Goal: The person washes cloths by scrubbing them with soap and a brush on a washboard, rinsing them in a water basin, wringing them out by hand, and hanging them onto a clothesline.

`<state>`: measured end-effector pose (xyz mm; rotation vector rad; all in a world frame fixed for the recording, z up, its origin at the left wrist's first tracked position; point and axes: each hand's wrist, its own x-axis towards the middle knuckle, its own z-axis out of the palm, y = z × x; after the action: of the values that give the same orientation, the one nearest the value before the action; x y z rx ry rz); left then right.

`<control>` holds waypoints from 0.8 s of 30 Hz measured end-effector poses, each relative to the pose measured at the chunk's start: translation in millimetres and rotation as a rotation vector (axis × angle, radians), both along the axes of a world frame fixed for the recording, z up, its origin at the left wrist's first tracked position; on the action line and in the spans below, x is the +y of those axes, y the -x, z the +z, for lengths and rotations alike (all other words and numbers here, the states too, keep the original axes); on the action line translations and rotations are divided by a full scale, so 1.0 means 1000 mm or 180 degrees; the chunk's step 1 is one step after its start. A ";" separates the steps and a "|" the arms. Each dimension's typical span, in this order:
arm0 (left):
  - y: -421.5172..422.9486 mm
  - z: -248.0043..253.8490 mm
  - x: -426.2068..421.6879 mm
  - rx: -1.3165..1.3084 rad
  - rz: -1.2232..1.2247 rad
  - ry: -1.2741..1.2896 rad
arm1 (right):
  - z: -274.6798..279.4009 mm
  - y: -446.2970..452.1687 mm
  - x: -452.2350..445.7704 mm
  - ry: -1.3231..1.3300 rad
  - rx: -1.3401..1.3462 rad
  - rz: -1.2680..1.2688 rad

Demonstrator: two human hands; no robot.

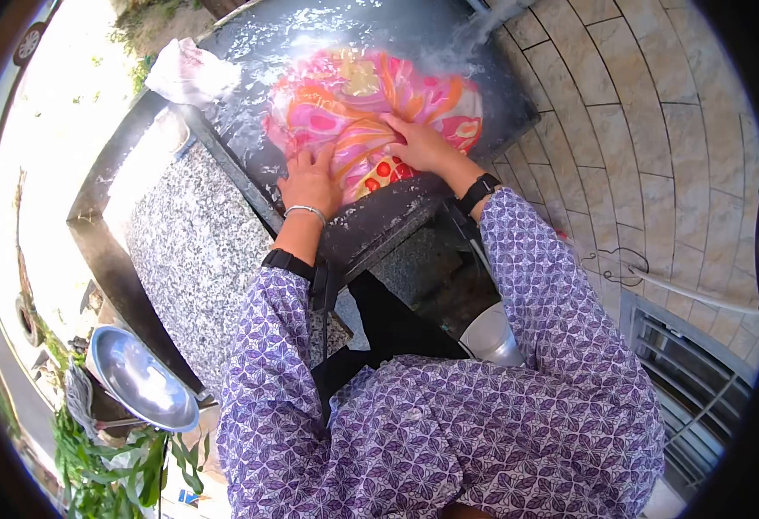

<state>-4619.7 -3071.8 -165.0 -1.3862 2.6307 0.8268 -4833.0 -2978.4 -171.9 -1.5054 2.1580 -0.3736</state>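
A wet cloth (353, 108) in pink, orange and yellow patterns lies bunched in the water of a dark stone basin (379, 227). My left hand (310, 186) rests on the near left edge of the cloth, its fingers spread. On the right, my right hand (427, 149) presses into the folds with one finger stretched along the top and the others bent into the fabric, their tips partly hidden. Both hands are close to the basin's near wall. A patch with red spots (390, 176) shows between them.
Water pours from a pipe (476, 7) into the far right corner. A white cloth (191, 73) hangs over the basin's left rim. A speckled granite slab (193, 233) adjoins it. Lower left stands a metal bowl (141, 381); a pale bucket (490, 336) sits below the basin, and a tiled wall (630, 112) rises right.
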 end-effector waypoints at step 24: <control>0.059 0.019 -0.004 0.3378 0.3353 -0.3996 | 0.026 -0.035 -0.056 0.0653 0.0337 -0.0271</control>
<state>-4678.3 -3076.3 -145.7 -1.8701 0.5507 3.0790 -4798.2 -3034.8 -146.0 -1.5772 2.3318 -0.5719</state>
